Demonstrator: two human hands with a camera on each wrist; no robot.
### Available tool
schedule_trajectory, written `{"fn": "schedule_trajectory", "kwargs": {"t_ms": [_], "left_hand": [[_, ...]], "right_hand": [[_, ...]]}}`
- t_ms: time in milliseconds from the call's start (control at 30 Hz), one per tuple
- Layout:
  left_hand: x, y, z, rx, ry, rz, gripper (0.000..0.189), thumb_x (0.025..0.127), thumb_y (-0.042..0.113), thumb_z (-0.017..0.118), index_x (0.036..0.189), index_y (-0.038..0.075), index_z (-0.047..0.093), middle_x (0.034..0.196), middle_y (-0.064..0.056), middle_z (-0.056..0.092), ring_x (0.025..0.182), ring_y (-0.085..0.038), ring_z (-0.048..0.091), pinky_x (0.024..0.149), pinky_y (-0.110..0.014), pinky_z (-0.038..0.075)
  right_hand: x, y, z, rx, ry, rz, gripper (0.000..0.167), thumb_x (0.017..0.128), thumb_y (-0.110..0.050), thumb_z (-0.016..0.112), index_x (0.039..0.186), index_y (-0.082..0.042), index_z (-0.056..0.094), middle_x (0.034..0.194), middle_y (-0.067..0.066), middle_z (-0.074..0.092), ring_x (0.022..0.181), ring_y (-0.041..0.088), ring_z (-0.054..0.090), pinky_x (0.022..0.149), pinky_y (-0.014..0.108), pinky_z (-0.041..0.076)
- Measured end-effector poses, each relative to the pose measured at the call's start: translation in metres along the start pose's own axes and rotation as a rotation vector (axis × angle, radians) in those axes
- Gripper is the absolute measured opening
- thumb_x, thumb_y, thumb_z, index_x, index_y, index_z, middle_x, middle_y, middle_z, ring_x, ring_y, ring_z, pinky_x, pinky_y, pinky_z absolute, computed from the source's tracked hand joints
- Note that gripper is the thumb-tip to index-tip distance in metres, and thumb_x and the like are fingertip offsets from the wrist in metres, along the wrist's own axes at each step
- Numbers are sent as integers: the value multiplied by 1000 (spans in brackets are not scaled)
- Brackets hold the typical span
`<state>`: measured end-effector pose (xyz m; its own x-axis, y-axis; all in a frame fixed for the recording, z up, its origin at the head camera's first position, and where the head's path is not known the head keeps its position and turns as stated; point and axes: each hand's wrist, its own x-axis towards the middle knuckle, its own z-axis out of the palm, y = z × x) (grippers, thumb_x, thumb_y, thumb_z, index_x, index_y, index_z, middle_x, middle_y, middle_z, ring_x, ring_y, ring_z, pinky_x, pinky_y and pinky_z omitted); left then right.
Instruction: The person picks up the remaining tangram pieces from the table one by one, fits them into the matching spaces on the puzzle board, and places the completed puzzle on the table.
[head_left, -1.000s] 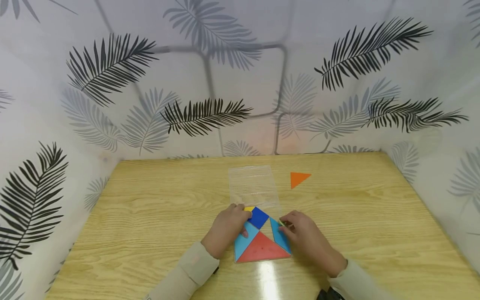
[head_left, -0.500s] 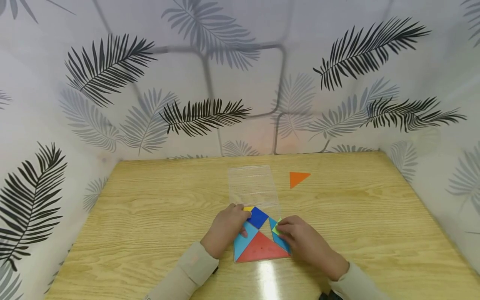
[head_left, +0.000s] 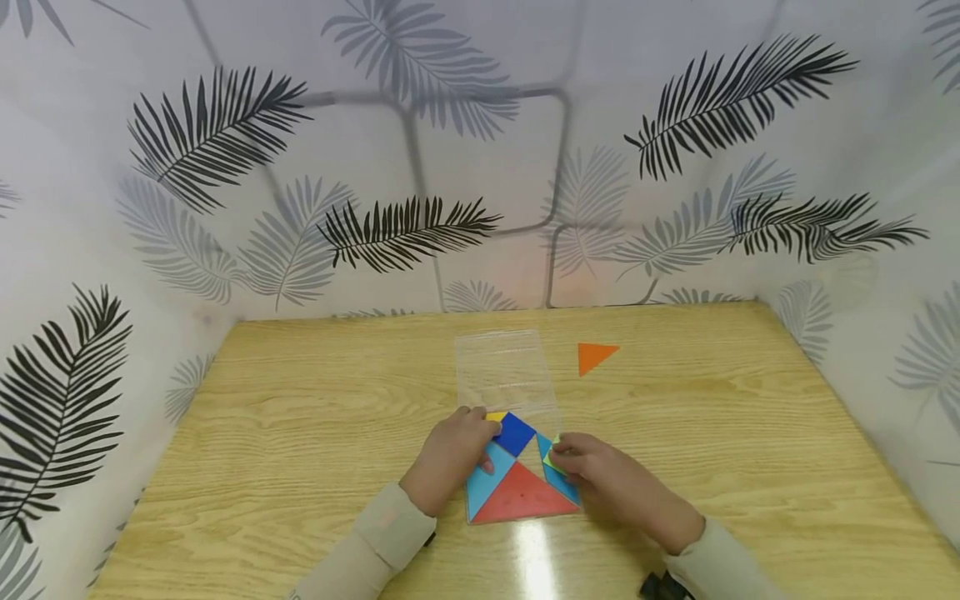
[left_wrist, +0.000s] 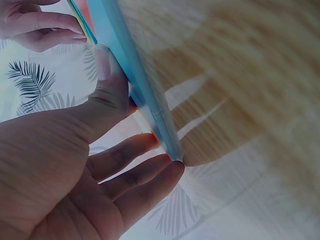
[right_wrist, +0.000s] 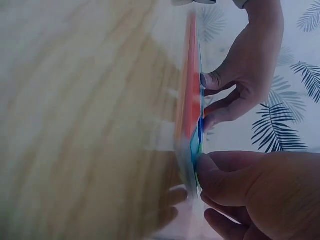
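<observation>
In the head view, a clear tangram tray [head_left: 525, 522] lies flat with coloured pieces in it. They are a red triangle [head_left: 522, 497], a light blue triangle [head_left: 482, 492], a dark blue square [head_left: 515, 435], a partly covered yellow piece [head_left: 494, 416] and a medium-blue piece [head_left: 561, 483]. My left hand [head_left: 448, 458] holds the tray's left side, its thumb by the light blue triangle and several fingertips at the edge in the left wrist view. A yellow-green tangram piece [head_left: 556, 467] is pinched in my right hand [head_left: 618, 483], over the medium-blue piece; the fingers cover much of it.
Behind the tray lies a clear plastic sheet or lid [head_left: 504, 367]. An orange triangle [head_left: 595, 357] rests on the wooden table [head_left: 337, 400] to the right of it. A leaf-patterned cloth [head_left: 525, 183] rises at the table's back and sides.
The right hand has shifted slightly, with the yellow-green piece lowered and turned to lie flatter over the medium-blue piece. The left hand keeps its place on the tray.
</observation>
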<state>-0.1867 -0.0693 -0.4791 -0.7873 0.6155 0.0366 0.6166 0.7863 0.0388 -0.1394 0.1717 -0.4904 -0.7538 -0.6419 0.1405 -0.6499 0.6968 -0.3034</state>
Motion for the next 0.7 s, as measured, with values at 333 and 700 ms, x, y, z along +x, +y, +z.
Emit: {"fn": "schedule_trajectory", "kwargs": {"t_ms": [333,700], "left_hand": [[-1,0,-1,24,-2,-4,32,80,37,69,105,17,69,99,-4,61,85,-17,55,69,-23,50],[0,1,-1,15,-11,-7,29,80,36,67,101,16,69,93,-3,59,79,-17,52,64,-22,46]], "right_hand": [[4,5,-1,18,-31,-66,35,81,-1,69,115,-10,67,116,8,57,108,22,54,86,33,49],[12,-3,10,98,16,-61,28,83,-11,70,111,-7,68,114,2,57,106,15,56,83,25,49]]}}
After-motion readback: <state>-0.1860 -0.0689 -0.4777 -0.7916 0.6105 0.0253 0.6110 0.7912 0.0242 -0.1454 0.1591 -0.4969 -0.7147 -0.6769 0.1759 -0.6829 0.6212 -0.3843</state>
